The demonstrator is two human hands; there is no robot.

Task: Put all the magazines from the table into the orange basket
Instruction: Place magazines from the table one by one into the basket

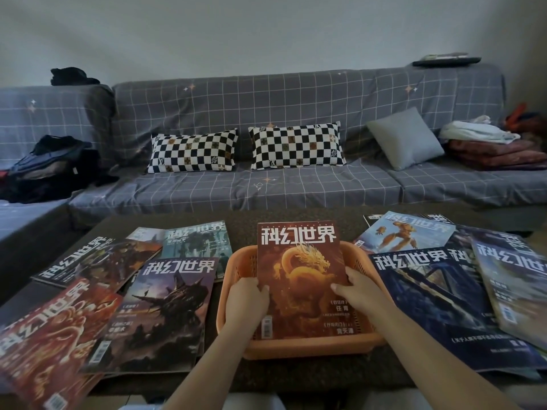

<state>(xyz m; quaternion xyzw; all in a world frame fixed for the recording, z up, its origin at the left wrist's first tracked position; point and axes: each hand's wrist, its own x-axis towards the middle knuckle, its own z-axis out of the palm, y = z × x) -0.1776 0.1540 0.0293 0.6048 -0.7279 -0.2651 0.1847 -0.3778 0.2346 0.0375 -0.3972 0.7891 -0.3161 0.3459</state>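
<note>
The orange basket (236,263) stands at the middle of the dark table (242,224). A magazine with a golden dragon on a red cover (300,270) is tilted over the basket, its lower edge inside and its top rising past the far rim. My left hand (247,298) grips its left edge and my right hand (359,290) grips its right edge. Several magazines lie on the table to the left, among them a purple one (165,309) and a red one (50,341). More lie on the right, among them a dark blue one (438,303).
A grey checked sofa (296,187) runs behind the table with two chequered pillows (192,150), a grey cushion (405,137), a dark bag (50,167) at the left and folded blankets (497,149) at the right. The magazines overlap one another on both sides.
</note>
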